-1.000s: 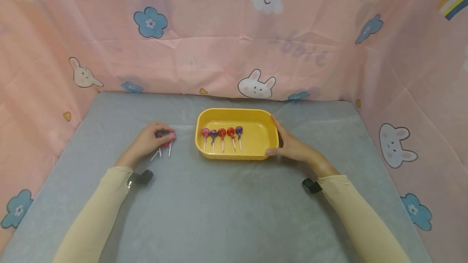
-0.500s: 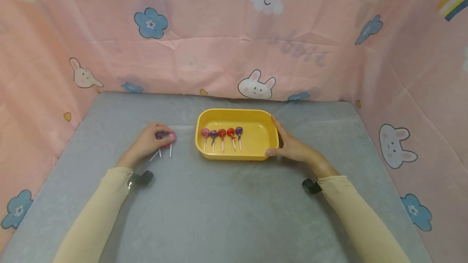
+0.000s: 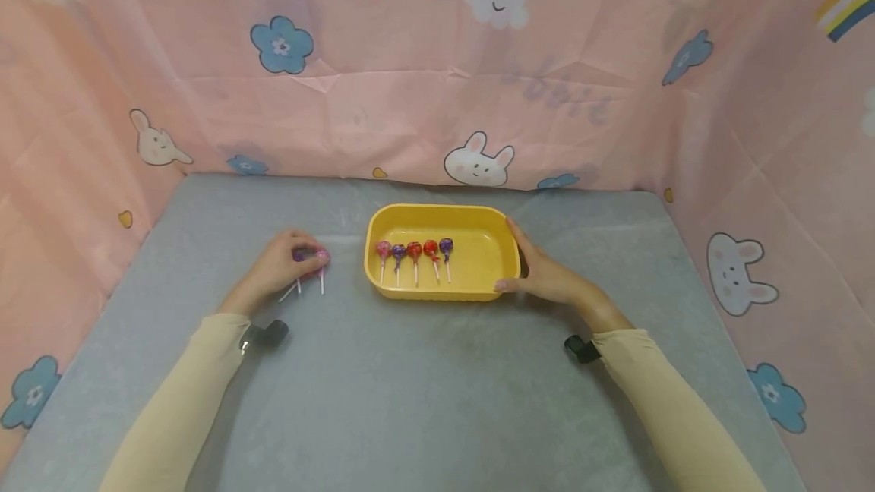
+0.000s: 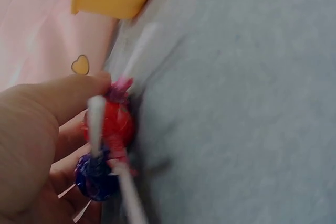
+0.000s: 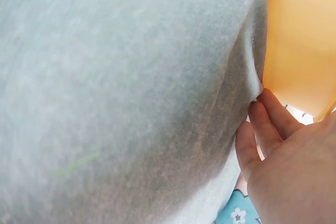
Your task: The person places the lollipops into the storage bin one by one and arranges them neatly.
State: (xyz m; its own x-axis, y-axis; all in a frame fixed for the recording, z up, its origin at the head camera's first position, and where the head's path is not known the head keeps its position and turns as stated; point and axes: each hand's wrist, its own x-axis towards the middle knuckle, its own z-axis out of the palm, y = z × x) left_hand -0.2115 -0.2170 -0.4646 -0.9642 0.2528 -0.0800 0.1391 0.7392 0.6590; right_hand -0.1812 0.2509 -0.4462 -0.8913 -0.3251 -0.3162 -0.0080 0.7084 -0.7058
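Left hand [image 3: 275, 264] clamped round loose pops [image 4: 115, 124], toward the table's [image 3: 410, 386] left edge; right hand [image 3: 550, 273] grips the tray's [image 3: 484, 249] right end.
I'd pinch by the wrapped heads, evenly; splayed sticks could snag. Five more pops [image 3: 415, 250] lie in a row from the tray's left edge inward. Tray's left wall stands between both lots.

Soft light, blurry wrist views
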